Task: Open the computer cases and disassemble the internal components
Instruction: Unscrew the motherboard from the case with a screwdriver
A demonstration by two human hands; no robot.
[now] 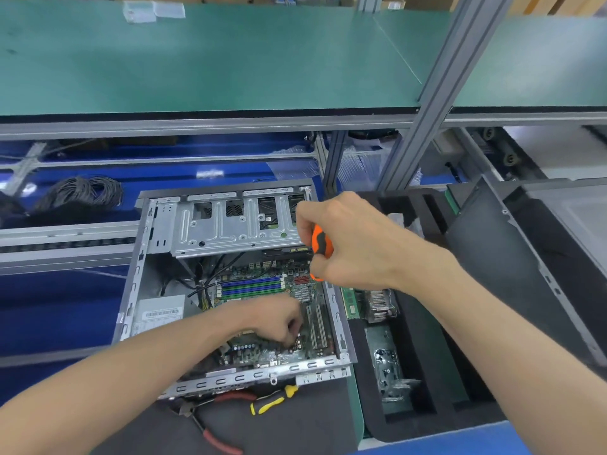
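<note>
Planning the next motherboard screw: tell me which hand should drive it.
Probably right. The right hand already grips the orange screwdriver above the motherboard; the left hand has its fingertips down on the board, seemingly steadying something.

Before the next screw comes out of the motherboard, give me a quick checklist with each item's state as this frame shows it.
1. Case lid off, motherboard exposed: ok.
2. Right hand grips the orange screwdriver: ok.
3. Screwdriver tip seated on a screw: cannot tell, the tip is hidden.
4. Left hand down on the board, fingers curled near the lower slots: ok; what it pinches, cannot tell.
5. Cables still lying over the board's upper left: not ok.
6. Pliers within reach in front of the case: ok.
</note>
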